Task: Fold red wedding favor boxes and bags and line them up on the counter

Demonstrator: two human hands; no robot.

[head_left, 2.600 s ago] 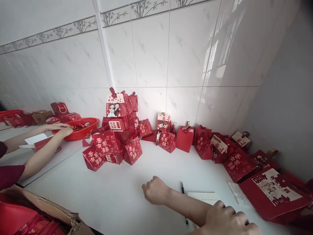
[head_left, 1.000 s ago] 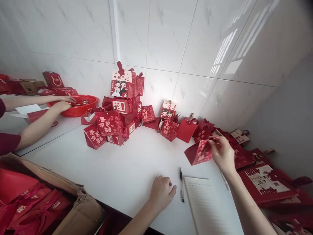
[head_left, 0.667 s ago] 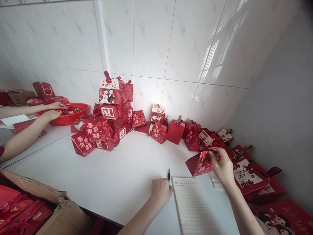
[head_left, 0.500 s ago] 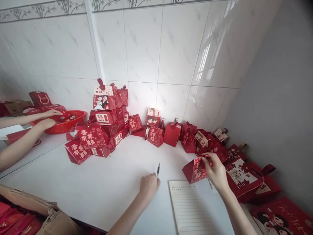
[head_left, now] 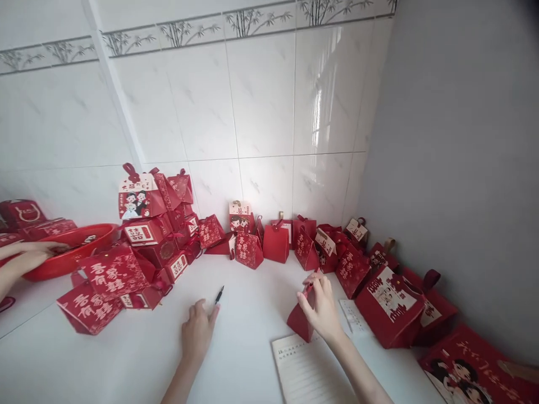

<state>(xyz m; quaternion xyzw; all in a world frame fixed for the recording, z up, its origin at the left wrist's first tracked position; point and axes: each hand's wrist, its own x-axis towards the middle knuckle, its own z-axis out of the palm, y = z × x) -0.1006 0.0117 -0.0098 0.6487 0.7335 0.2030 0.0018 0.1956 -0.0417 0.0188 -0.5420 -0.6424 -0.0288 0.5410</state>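
Note:
My left hand (head_left: 197, 331) rests on the white table with its thumb and fingers apart. A black pen (head_left: 219, 295) lies just beyond the thumb tip; I cannot tell whether they touch. My right hand (head_left: 322, 306) pinches the top of a small red gift box (head_left: 300, 322), which is tilted above the far edge of a lined notebook (head_left: 305, 367). My fingers cover much of the box's upper part. Handwriting fills the notebook's top lines. To the right of that hand lies a small white card or sheet (head_left: 352, 316), beside a larger red gift box (head_left: 389, 308).
A pile of red gift boxes (head_left: 113, 272) stands left, and a row of others (head_left: 249, 249) runs along the tiled wall to the right corner. At far left, another person's hands (head_left: 31, 258) reach into a red basin (head_left: 76, 259).
My left hand has moved left with the pen, and its fingers have spread. The box in my right hand has turned, showing its plain side. The view has shifted right.

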